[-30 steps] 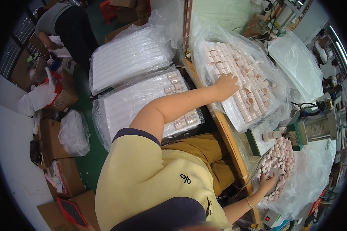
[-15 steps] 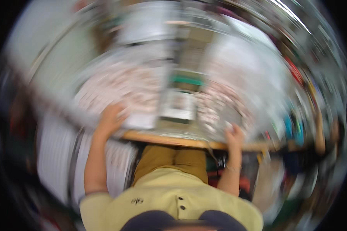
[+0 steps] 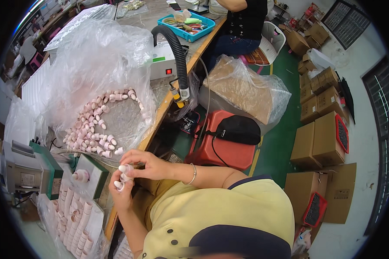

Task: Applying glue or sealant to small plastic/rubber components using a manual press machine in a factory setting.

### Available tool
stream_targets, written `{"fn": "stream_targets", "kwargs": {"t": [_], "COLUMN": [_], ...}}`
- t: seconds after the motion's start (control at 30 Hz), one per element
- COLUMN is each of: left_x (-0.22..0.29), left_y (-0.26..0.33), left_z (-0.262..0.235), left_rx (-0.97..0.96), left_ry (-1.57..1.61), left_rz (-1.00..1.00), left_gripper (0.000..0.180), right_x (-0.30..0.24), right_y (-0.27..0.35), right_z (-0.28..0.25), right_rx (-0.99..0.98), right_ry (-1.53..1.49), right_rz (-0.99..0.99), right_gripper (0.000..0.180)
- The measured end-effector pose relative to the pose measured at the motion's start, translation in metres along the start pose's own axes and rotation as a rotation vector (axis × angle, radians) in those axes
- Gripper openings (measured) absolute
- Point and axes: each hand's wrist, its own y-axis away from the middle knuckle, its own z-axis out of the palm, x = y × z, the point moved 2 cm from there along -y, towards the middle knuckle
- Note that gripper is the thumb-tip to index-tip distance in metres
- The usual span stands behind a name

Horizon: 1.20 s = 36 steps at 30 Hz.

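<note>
My left hand (image 3: 122, 195) and my right hand (image 3: 150, 166) are close together over the bench's near edge. Small pink caps with rounded white bulbs, like dropper caps, sit between my fingers. One dropper cap (image 3: 118, 184) is in my left hand, and at least one more, a dropper cap (image 3: 124, 169), is between the fingers of my right hand. Beyond my hands, many loose dropper caps (image 3: 90, 123) lie on a clear plastic bag (image 3: 101, 64). A single pink-and-white piece (image 3: 81, 175) stands on the green-edged plate of a machine (image 3: 28, 170).
Rows of pink tubes (image 3: 75, 220) lie on a white tray beside the machine. A black flexible hose (image 3: 177, 52) arches near a white box (image 3: 162, 64). Further off are a blue tool tray (image 3: 194, 32) and a seated person (image 3: 242, 34). A red case (image 3: 229, 153) stands below the bench.
My view has swung to the right and is sharp now. My hands were apart, left at the pink pieces and right at the bag; now they meet, holding dropper caps.
</note>
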Motion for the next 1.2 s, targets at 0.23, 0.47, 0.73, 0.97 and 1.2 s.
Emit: {"fn": "stream_targets", "kwargs": {"t": [0.23, 0.47, 0.73, 0.97, 1.2], "left_x": [-0.013, 0.007, 0.015, 0.014, 0.031], "left_y": [0.008, 0.019, 0.034, 0.039, 0.035], "left_z": [0.026, 0.002, -0.027, -0.037, -0.039], "left_rx": [-0.165, 0.118, 0.246, 0.100, 0.192], "left_ry": [1.239, 0.631, 0.280, 0.550, 0.178], "left_rz": [-0.195, -0.165, -0.130, -0.214, -0.134], "left_gripper": [0.043, 0.031, 0.028, 0.033, 0.024], "right_x": [0.009, -0.014, -0.006, -0.010, -0.015], "right_y": [-0.007, -0.040, -0.043, -0.047, -0.051], "right_z": [0.007, -0.011, 0.021, 0.038, 0.028], "right_rx": [-0.151, -0.280, -0.466, -0.460, -0.416], "right_ry": [-0.602, -0.004, 0.113, 0.201, 0.430], "right_rz": [0.382, -0.093, -0.035, -0.325, -0.189], "right_gripper": [0.027, 0.033, 0.025, 0.026, 0.023]}}
